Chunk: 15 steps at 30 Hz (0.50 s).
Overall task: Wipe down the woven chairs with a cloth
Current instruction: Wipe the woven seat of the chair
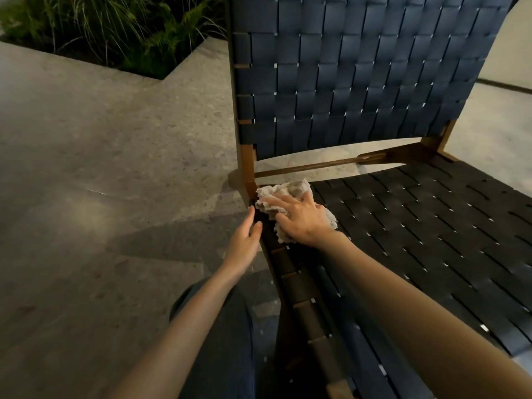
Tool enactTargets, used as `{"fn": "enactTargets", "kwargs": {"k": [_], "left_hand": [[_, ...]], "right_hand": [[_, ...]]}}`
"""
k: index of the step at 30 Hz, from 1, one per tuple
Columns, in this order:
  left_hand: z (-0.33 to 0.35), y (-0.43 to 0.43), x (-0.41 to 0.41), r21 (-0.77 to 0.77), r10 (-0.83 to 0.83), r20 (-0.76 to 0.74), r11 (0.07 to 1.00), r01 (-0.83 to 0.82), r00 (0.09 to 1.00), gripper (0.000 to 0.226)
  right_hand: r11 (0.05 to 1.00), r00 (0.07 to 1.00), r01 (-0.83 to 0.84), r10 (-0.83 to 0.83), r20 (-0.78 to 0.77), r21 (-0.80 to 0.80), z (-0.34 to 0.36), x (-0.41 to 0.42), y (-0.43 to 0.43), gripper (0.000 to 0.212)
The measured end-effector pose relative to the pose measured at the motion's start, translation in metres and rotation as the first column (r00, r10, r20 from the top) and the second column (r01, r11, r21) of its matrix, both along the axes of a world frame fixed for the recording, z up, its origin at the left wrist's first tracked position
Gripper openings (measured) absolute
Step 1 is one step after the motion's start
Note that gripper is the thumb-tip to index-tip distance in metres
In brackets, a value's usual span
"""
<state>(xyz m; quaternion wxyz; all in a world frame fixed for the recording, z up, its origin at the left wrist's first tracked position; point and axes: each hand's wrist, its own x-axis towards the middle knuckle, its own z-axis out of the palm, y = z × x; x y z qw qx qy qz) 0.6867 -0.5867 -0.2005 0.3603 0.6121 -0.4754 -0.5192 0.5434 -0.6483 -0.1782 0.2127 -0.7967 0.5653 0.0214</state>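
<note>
Way off to the left of the fingers there are some ferns (115, 24) in a planter and a lot of bare stone floor (100, 168), nothing that matters for the job. The left hand (244, 237) is relaxed, fingers (251, 217) straight and grasping nothing, just touching the outer edge of the side rail (288, 269) of the chair (431, 226). Just to the right of those fingers sits the cloth (288, 190), bunched up on the back left corner of the seat (403, 254). The right hand (302, 220) lies flat on top of it with fingers stretched out, pressing, not clenching. Above and beyond both hands rises the woven backrest (359, 76). My take: this is the corner-and-rail pass on the seat. To do it well, I'd brace the rail with the free hand, press evenly through the flat palm, and drag the cloth along the direction of the straps so it doesn't snag in the gaps. Work the crumpled edge into the joint where the post meets the rail, then sweep rightward across the seat in overlapping strokes.
</note>
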Motion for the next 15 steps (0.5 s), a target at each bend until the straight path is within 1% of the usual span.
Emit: {"fn": "enactTargets", "kwargs": {"k": [4, 10, 15], "left_hand": [[0.002, 0.012, 0.008, -0.009, -0.027, 0.001, 1.0, 0.027, 1.0, 0.047], [0.008, 0.029, -0.006, -0.058, -0.066, 0.094, 0.996, 0.072, 0.993, 0.051], [0.007, 0.048, -0.025, -0.131, -0.081, 0.181, 0.986, 0.106, 0.98, 0.058]], "right_hand": [[0.999, 0.997, 0.007, -0.01, 0.074, 0.049, 0.019, -0.015, 0.049, 0.059], [0.998, 0.997, -0.019, 0.015, 0.08, 0.052, 0.041, -0.042, 0.118, 0.058], [0.998, 0.998, -0.059, 0.058, 0.032, 0.036, 0.055, -0.061, 0.167, 0.061]]}}
